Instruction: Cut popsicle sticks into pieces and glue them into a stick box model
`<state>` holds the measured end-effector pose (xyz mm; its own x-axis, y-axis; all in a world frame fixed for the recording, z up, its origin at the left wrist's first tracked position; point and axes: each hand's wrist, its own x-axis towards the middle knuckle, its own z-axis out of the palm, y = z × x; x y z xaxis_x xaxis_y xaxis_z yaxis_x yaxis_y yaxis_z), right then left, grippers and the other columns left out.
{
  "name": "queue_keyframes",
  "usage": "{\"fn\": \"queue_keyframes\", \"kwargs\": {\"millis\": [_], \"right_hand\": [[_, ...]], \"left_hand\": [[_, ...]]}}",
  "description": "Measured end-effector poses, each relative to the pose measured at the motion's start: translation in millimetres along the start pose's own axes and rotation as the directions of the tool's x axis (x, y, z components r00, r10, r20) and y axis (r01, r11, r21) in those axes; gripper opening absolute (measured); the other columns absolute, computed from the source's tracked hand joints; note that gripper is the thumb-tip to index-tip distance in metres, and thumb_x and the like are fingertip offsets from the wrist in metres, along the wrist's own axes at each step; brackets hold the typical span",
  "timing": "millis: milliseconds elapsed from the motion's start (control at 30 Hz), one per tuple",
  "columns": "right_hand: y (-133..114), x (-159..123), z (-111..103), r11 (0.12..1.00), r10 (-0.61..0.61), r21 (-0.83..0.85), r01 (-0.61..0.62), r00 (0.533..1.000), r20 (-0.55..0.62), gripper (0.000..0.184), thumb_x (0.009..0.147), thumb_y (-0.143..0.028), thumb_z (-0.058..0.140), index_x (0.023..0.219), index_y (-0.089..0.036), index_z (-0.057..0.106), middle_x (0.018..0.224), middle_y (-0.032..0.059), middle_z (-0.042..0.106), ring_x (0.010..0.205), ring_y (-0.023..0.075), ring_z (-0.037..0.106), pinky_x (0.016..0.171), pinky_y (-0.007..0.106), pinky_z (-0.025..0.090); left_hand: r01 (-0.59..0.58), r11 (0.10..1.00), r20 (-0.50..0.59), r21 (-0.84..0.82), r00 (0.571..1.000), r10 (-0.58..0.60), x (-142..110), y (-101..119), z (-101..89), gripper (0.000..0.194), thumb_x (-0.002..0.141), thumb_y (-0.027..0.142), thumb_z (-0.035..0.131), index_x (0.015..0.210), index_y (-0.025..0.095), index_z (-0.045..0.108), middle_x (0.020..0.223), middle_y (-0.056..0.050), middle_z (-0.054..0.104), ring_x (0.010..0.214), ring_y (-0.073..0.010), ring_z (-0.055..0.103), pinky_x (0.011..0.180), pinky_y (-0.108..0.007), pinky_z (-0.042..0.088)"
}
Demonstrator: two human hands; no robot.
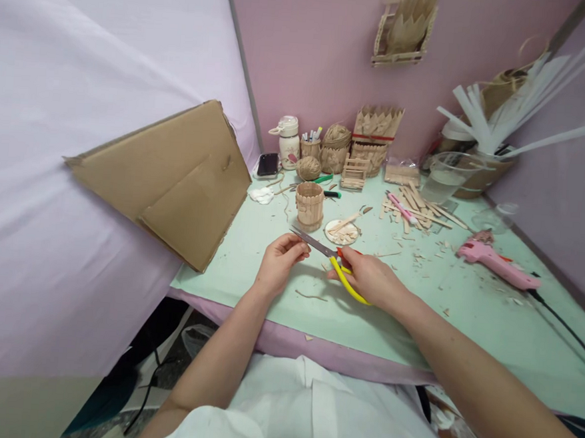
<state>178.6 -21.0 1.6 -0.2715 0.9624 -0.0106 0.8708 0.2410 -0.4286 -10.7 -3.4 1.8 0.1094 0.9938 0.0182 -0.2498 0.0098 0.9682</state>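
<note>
My right hand (368, 276) is closed round the handles of a pair of scissors (348, 286) with yellow and red grips. Their dark blades point left, towards my left hand (284, 258), which is pinched with its fingertips close to the blades. Whatever is in that pinch is too small to make out. Just beyond the blade tips stands a small round pot faced with wooden sticks (309, 205). To its right lies a small round dish (342, 232) with bits of stick in it. A short piece of twine (311, 296) rests on the table below the scissors.
A pink glue gun (500, 260) with a black cord lies at the right. Loose wooden sticks (414, 204) are heaped near a clear cup of liquid (445, 183). Leaning at the left is a cardboard sheet (175, 177). A bottle (288, 145) and twine ball (309, 167) stand behind.
</note>
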Motion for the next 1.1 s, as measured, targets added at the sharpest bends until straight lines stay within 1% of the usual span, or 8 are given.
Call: {"fn": "queue_keyframes", "kwargs": {"millis": [100, 167, 267, 367, 533, 733, 967, 1100], "right_hand": [[5.2, 2.4, 0.5, 0.988, -0.003, 0.157, 0.0, 1.0, 0.02, 0.03, 0.083, -0.052, 0.043, 0.075, -0.023, 0.04, 0.067, -0.0012, 0.058, 0.059, 0.0143, 0.051, 0.051, 0.022, 0.028], [6.6, 2.9, 0.5, 0.983, 0.017, 0.185, -0.019, 1.0, 0.011, 0.031, 0.083, -0.053, 0.041, 0.075, -0.023, 0.039, 0.067, -0.0016, 0.056, 0.058, 0.0143, 0.05, 0.051, 0.022, 0.029], [4.6, 1.8, 0.0, 0.992, 0.031, 0.125, -0.031, 1.0, -0.001, 0.033, 0.08, -0.056, 0.045, 0.077, -0.023, 0.04, 0.067, -0.0016, 0.056, 0.056, 0.0142, 0.049, 0.049, 0.022, 0.027], [0.7, 0.3, -0.7, 0.999, 0.029, 0.035, -0.029, 1.0, 0.0, 0.035, 0.077, -0.057, 0.049, 0.079, -0.024, 0.04, 0.07, -0.001, 0.057, 0.055, 0.0143, 0.049, 0.047, 0.022, 0.024], [-1.8, -0.4, -1.4, 0.998, 0.023, -0.058, -0.023, 1.0, -0.002, 0.034, 0.08, -0.058, 0.043, 0.083, -0.024, 0.041, 0.071, 0.0007, 0.058, 0.057, 0.0161, 0.051, 0.047, 0.023, 0.023], [-1.7, -0.6, -1.8, 0.997, 0.015, -0.077, -0.014, 1.0, 0.014, 0.035, 0.081, -0.058, 0.043, 0.085, -0.024, 0.043, 0.074, 0.0018, 0.061, 0.059, 0.0168, 0.053, 0.047, 0.024, 0.022], [-3.2, -3.0, -2.5, 0.996, -0.011, -0.086, 0.012, 1.0, 0.012, 0.034, 0.081, -0.058, 0.042, 0.082, -0.024, 0.042, 0.071, 0.0003, 0.06, 0.057, 0.0164, 0.052, 0.047, 0.023, 0.023], [-2.2, -3.3, -2.4, 0.996, -0.002, -0.087, 0.002, 1.0, 0.006, 0.033, 0.081, -0.057, 0.043, 0.079, -0.024, 0.042, 0.068, 0.0001, 0.058, 0.056, 0.0158, 0.05, 0.046, 0.023, 0.023]], "left_hand": [[0.005, 1.0, -0.005, 0.015, 1.0, -0.005, 0.4, 2.1, -1.2, 0.017, 0.068, 0.03, 0.068, 0.078, 0.016, 0.063, 0.072, -0.002, 0.061, 0.066, -0.0093, 0.054, 0.066, -0.023, 0.043], [0.001, 1.0, -0.009, 0.022, 1.0, -0.001, 0.6, 2.9, -1.2, 0.019, 0.068, 0.031, 0.068, 0.079, 0.016, 0.063, 0.073, -0.002, 0.061, 0.067, -0.0095, 0.054, 0.066, -0.023, 0.043], [0.004, 1.0, -0.018, 0.017, 1.0, -0.004, 0.9, 2.4, -1.0, 0.018, 0.068, 0.03, 0.068, 0.079, 0.017, 0.064, 0.071, -0.001, 0.061, 0.066, -0.0094, 0.054, 0.066, -0.023, 0.042], [-0.005, 1.0, -0.016, 0.014, 1.0, 0.005, 1.0, 1.0, -1.0, 0.013, 0.068, 0.026, 0.066, 0.076, 0.017, 0.063, 0.069, 0.0, 0.06, 0.065, -0.0092, 0.054, 0.065, -0.023, 0.042], [-0.042, 0.998, -0.001, 0.043, 0.999, 0.042, 0.9, -0.5, -1.4, 0.006, 0.068, 0.023, 0.062, 0.072, 0.017, 0.062, 0.069, 0.0, 0.06, 0.065, -0.0096, 0.053, 0.065, -0.023, 0.041], [-0.055, 0.996, -0.001, 0.063, 0.998, 0.056, 1.5, -1.1, -2.7, 0.006, 0.067, 0.022, 0.061, 0.071, 0.018, 0.062, 0.068, 0.0, 0.06, 0.065, -0.0102, 0.053, 0.065, -0.024, 0.041], [-0.077, 0.991, 0.026, 0.11, 0.997, 0.075, 2.8, 0.0, -6.2, 0.006, 0.067, 0.022, 0.061, 0.07, 0.018, 0.064, 0.07, -0.001, 0.061, 0.067, -0.0109, 0.052, 0.067, -0.025, 0.042], [-0.089, 0.988, 0.045, 0.122, 0.995, 0.084, 2.6, 0.1, -8.1, 0.006, 0.068, 0.022, 0.061, 0.069, 0.017, 0.064, 0.068, -0.001, 0.059, 0.066, -0.0109, 0.051, 0.066, -0.025, 0.041]]}}
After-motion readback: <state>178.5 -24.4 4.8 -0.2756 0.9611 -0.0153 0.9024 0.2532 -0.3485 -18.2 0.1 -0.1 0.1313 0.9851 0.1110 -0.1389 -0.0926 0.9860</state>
